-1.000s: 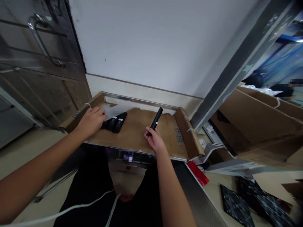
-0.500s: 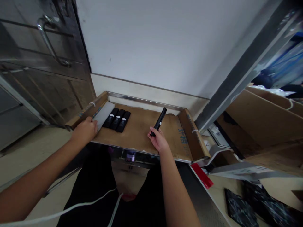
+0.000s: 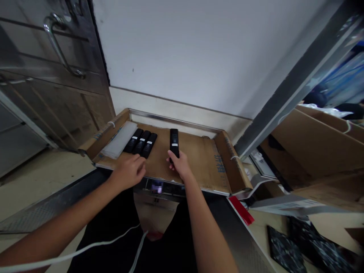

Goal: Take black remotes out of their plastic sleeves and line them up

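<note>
While the black remote [image 3: 174,143] points away over the cardboard-lined tray [image 3: 199,159], the right hand [image 3: 178,165] grips its near end. Three more black remotes [image 3: 141,142] lie side by side to the left, next to a white sheet [image 3: 119,139]. The left hand [image 3: 129,171] hovers loosely curled at the tray's front edge, holding nothing.

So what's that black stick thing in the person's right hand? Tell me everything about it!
It looks like a slim black remote control, long and flat, seemingly plastic, with a small pale band across its middle. The right hand grips its near end, so it points away toward the wall, over the cardboard-lined tray. Three similar remotes lie side by side to its left.
</note>
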Available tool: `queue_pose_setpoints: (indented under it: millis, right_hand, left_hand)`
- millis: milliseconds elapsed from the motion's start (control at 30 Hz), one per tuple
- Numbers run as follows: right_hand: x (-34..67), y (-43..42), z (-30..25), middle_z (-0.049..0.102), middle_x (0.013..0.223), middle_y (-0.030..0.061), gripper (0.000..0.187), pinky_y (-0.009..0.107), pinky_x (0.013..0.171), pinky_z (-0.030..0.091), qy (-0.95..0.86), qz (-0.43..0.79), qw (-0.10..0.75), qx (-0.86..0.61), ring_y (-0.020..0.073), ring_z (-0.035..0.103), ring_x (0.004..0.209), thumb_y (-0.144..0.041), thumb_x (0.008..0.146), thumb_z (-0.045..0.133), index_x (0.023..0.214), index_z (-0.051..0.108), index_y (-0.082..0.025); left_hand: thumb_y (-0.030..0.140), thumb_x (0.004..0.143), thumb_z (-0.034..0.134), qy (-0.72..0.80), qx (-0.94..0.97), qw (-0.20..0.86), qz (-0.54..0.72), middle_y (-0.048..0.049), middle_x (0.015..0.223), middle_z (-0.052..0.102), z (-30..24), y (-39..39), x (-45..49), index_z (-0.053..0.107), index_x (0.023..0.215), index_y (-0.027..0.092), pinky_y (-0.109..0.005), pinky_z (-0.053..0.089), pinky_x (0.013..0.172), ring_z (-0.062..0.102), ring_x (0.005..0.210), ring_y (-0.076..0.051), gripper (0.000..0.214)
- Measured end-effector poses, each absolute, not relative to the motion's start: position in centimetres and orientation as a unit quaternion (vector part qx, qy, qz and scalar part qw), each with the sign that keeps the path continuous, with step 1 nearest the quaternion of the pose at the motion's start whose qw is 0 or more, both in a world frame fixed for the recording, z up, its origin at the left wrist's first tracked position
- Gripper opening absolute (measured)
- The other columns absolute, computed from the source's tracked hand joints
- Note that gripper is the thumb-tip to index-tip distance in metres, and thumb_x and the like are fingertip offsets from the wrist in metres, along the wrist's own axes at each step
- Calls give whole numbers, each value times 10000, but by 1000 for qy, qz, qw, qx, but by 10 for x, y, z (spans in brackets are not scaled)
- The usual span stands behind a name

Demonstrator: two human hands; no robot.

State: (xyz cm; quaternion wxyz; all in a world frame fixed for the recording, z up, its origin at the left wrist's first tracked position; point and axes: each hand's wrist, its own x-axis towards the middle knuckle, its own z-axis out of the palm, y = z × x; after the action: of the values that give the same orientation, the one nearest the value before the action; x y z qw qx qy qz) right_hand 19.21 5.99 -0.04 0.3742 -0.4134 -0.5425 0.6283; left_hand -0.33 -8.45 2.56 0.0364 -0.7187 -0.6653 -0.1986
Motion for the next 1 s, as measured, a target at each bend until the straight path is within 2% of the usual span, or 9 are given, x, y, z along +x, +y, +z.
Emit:
queue_pose_setpoints:
  millis: [133,333,400,533,700,900,1000]
  right_hand:
    - [153,61,1,659,564,29,352,212,308,315,-576,581,317,-479,96,472,313,-514,852,635,774,548,-182]
    - [116,64,1,580,444,53,447,258,353,351,-629,545,216,-511,150,494,326,-517,932,492,653,574,-177]
    - [113,62,0,567,445,37,400,257,365,358,-644,521,221,-515,154,497,337,-496,929,498,706,586,-176]
    - [117,58,-4,550,487,-21,256,239,379,362,-613,485,296,-549,143,486,361,-433,874,595,941,599,-186]
    - [120,67,-3,520,482,-67,389,236,360,371,-585,539,307,-523,129,447,332,-335,801,676,1157,584,-207]
    - [119,85,-1,478,429,-90,411,213,347,366,-573,584,281,-501,111,431,323,-321,782,689,1172,621,-213]
    - [123,85,0,471,435,-95,498,208,331,352,-536,615,310,-488,102,411,323,-351,761,717,1224,610,-200]
  left_hand:
    - [274,936,452,-646,-723,-18,-245,-59,863,634,1,-60,15,591,943,181,-306,431,741,602,830,-197,167]
    - [339,947,446,-663,-705,-48,-249,-27,720,605,-5,-50,4,591,854,197,-294,347,632,569,697,-177,223]
    - [327,939,455,-661,-706,-47,-248,-27,708,602,-5,-52,3,590,828,198,-297,346,639,568,698,-178,217]
    - [307,924,466,-671,-697,-39,-251,-30,707,614,-6,-52,5,577,797,197,-298,352,645,577,703,-180,202]
    - [311,916,471,-679,-691,-42,-242,-34,729,634,-6,-51,6,584,798,200,-296,354,644,585,709,-181,198]
    - [333,918,473,-691,-681,-39,-239,-29,736,630,-6,-52,6,585,803,202,-290,327,627,572,703,-176,207]
    - [341,924,464,-689,-681,-44,-245,-18,705,605,-7,-51,7,575,794,204,-287,315,625,555,687,-171,219]
